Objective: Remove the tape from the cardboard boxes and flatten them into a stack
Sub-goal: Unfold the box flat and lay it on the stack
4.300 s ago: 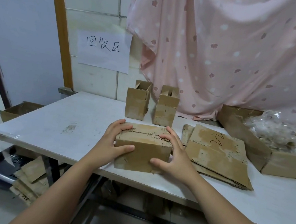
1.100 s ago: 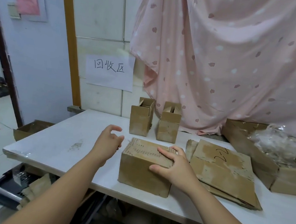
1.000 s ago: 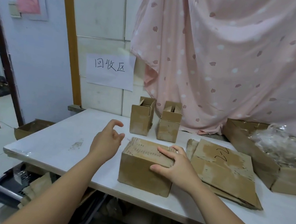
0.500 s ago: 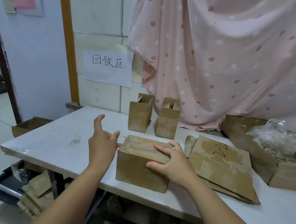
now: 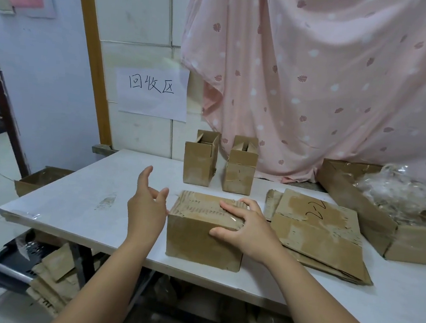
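Progress check: I'd call it partway. There's a flat stack [image 5: 316, 234] of cardboard on the right side of the table [image 5: 73, 194], so some are done. Left to do, as far as I can see: the box [image 5: 204, 236] in front, plus two upright boxes [image 5: 200, 160] at the back by the wall. Those two have open tops but aren't flattened yet.

The box in front sits near the table's front edge, just left of the stack. It's closed up, and there's a glossy bit of tape [image 5: 227, 218] on top, so I reckon peeling comes next.

Its long axis runs left to right, roughly along the table edge and turned a little. A broad side faces the person and the taped top faces up.

Hands: the right hand [image 5: 247, 229] grips the box's top right corner, fingers over the top and thumb on the front face. The left hand [image 5: 147, 207] is spread and holds nothing, right beside the box's left end. Can't tell if it actually touches.

A big box [image 5: 353, 208] at far right holds crumpled clear plastic.
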Demonstrator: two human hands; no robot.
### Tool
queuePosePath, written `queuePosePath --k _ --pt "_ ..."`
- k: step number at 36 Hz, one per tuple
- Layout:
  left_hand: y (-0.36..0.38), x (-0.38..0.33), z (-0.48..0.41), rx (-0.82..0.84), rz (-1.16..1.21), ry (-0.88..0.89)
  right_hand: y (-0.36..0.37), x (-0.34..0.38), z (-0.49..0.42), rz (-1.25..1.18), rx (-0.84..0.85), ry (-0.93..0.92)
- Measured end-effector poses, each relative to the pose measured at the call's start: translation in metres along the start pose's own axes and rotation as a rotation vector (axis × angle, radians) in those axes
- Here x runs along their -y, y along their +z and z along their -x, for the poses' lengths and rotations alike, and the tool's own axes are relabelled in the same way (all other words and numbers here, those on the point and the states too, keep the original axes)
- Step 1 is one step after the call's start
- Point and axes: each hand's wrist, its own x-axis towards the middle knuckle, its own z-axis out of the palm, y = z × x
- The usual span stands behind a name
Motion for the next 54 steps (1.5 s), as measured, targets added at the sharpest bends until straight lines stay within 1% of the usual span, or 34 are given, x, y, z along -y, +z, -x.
queuePosePath --k 1,3,5,7,8,10,11,12,15,17,18,20,23,26,30,34,39,44,49,51,54 --pt "0.000 -0.001 0.001 0.005 -0.113 0.051 0.000 0.000 0.000 -0.003 0.001 -0.001" --pt "-0.003 -0.006 0.002 0.032 -0.440 0.180 0.000 0.001 0.000 -0.011 0.002 -0.002" --pt "-0.005 -0.012 0.001 0.118 -0.687 0.236 0.000 0.002 0.000 -0.015 0.005 -0.003" --pt "-0.006 -0.015 -0.001 0.192 -0.796 0.208 0.001 0.001 0.000 -0.017 0.012 -0.003" --pt "-0.007 -0.015 -0.004 0.211 -0.806 0.171 0.001 0.001 0.001 -0.019 0.017 -0.004" --pt "-0.009 -0.013 -0.012 0.240 -0.728 0.056 0.001 0.000 0.001 -0.025 0.023 -0.006" --pt "-0.011 -0.011 -0.016 0.263 -0.638 -0.004 0.001 0.000 0.001 -0.028 0.025 -0.006" --pt "-0.014 -0.010 -0.019 0.287 -0.511 -0.063 0.000 0.001 0.001 -0.032 0.025 -0.006" --pt "-0.030 -0.001 -0.018 0.375 0.051 -0.252 0.000 0.001 0.001 -0.046 0.022 -0.006" --pt "-0.039 0.010 -0.011 0.408 0.365 -0.334 0.001 0.000 0.001 -0.053 0.021 -0.010" --pt "-0.042 0.017 -0.007 0.412 0.470 -0.372 0.001 -0.001 0.001 -0.053 0.019 -0.011" --pt "-0.043 0.027 0.004 0.421 0.562 -0.436 0.002 -0.002 0.000 -0.054 0.014 -0.013" --pt "-0.039 0.033 0.020 0.438 0.590 -0.403 0.003 -0.002 -0.001 -0.060 0.007 -0.015" --pt "-0.032 0.034 0.029 0.359 0.509 -0.328 0.004 -0.002 -0.001 -0.057 0.006 -0.014" --pt "-0.025 0.028 0.034 0.245 0.388 -0.301 0.004 -0.001 -0.001 -0.064 -0.002 -0.016" --pt "-0.025 0.023 0.036 0.183 0.375 -0.278 0.005 -0.002 -0.001 -0.065 -0.009 -0.017" --pt "-0.029 0.017 0.034 0.208 0.355 -0.257 0.005 -0.002 -0.001 -0.051 -0.006 -0.021" --pt "-0.036 0.009 0.024 0.294 0.349 -0.281 0.005 -0.003 -0.001 -0.050 0.001 -0.031" --pt "-0.038 -0.013 0.010 0.287 0.385 -0.264 0.004 -0.003 -0.002 -0.032 0.020 -0.035" --pt "-0.036 -0.024 0.003 0.292 0.394 -0.235 0.005 -0.004 -0.002 -0.036 0.030 -0.042" --pt "-0.031 -0.036 -0.005 0.292 0.379 -0.110 0.004 -0.006 -0.002 -0.051 0.023 -0.047"
